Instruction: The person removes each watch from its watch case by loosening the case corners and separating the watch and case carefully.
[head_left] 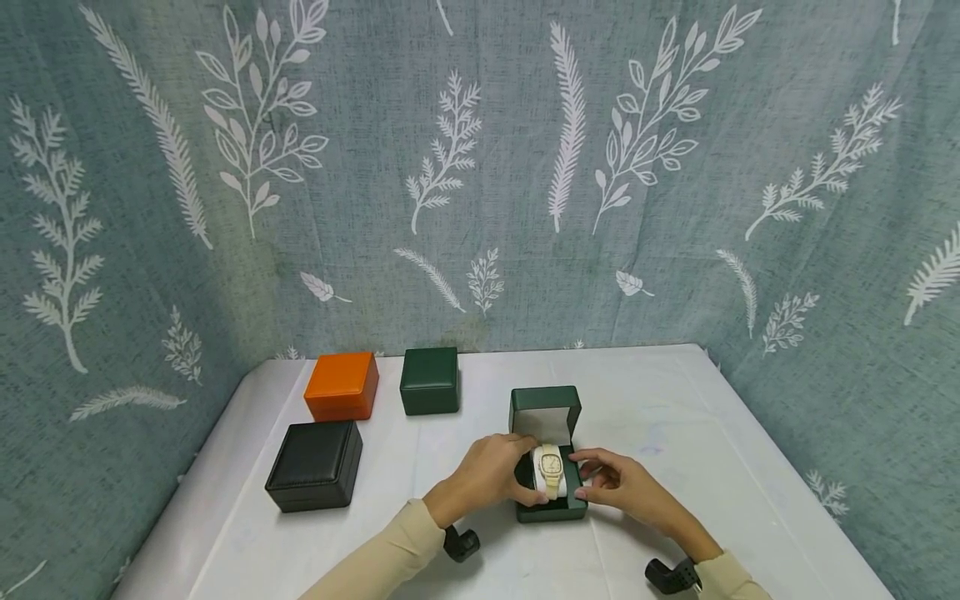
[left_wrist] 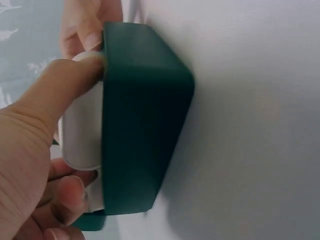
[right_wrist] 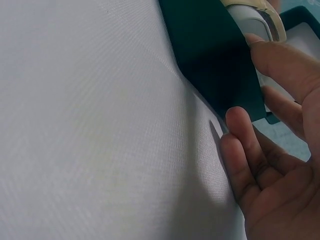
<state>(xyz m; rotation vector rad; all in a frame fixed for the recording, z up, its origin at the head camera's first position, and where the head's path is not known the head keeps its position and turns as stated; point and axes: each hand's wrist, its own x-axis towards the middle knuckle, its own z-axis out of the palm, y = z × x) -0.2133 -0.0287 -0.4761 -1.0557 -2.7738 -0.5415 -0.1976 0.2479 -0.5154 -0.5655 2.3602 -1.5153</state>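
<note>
An open dark green watch box stands on the table with its lid raised at the back. Inside lies a cream-strapped watch wrapped around a white cushion. My left hand grips the cushion by its ends, thumb at the front and fingers at the back; in the left wrist view the cushion sits partly above the box rim. At the box's right wall is my right hand, its thumb and forefinger holding the rim. The other right fingers curl just outside the wall.
A closed black box, a closed orange box and a closed green box stand to the left on the white-covered table. A leaf-patterned cloth hangs behind and along both sides.
</note>
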